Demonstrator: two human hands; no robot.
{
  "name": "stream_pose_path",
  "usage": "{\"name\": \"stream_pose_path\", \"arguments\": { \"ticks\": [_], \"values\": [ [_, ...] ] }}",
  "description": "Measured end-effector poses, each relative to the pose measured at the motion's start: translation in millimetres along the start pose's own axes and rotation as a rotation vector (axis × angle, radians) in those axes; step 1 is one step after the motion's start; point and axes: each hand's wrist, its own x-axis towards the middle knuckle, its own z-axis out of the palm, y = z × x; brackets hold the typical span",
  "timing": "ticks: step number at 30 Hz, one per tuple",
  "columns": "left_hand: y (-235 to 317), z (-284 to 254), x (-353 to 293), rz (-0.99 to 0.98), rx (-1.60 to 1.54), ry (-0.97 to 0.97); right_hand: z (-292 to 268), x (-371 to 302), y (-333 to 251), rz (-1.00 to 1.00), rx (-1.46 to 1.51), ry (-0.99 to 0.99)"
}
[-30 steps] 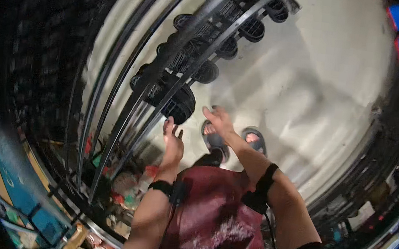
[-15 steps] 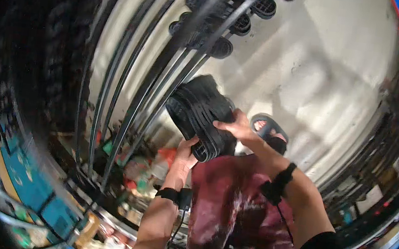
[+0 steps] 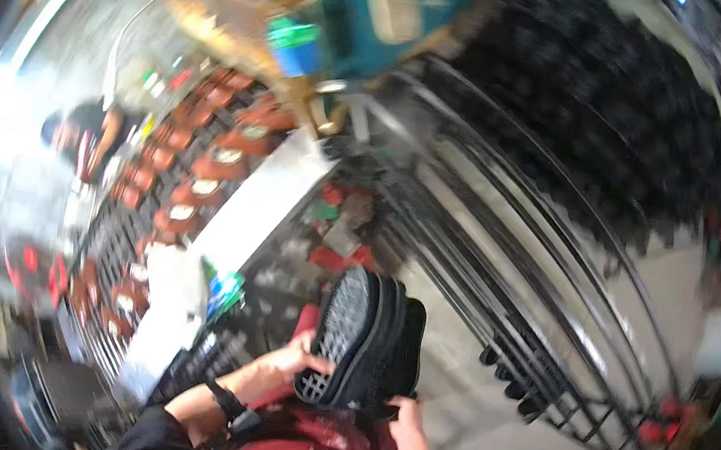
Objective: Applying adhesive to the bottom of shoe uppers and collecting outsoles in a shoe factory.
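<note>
A stack of black shoe soles (image 3: pixel 361 336) stands on edge in front of my dark red apron (image 3: pixel 309 441). The nearest sole shows a grid-patterned face. My left hand (image 3: pixel 300 362) is closed on the stack's left side, with fingers over the lower end of that sole. At the lower right of the stack, my right hand (image 3: pixel 409 426) grips it from beside and below. Its fingers are partly hidden by the soles. Both hands share the one stack.
A slatted conveyor (image 3: pixel 111 263) carries several brown shoe parts (image 3: pixel 225 161) on the left, beside a white board (image 3: pixel 260 205). Curved metal rack bars (image 3: pixel 513 216) stand to the right, near piled black soles (image 3: pixel 606 102). Another person (image 3: pixel 90 136) is beyond the conveyor.
My view has swung left, away from the pale floor and toward the conveyor. The stack of soles has come along in both hands and now stands more upright.
</note>
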Motion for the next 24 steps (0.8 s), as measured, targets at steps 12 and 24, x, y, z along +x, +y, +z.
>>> {"name": "stream_pose_path", "arguments": {
  "ticks": [12, 24],
  "values": [
    [224, -332, 180, 0.277, 1.026, 0.901, 441, 15, -113, -0.404, -2.165, -0.824],
    [140, -383, 8, 0.035, 0.759, 1.132, 683, 170, 37, -0.990, -1.993, -0.317]
  ]
}}
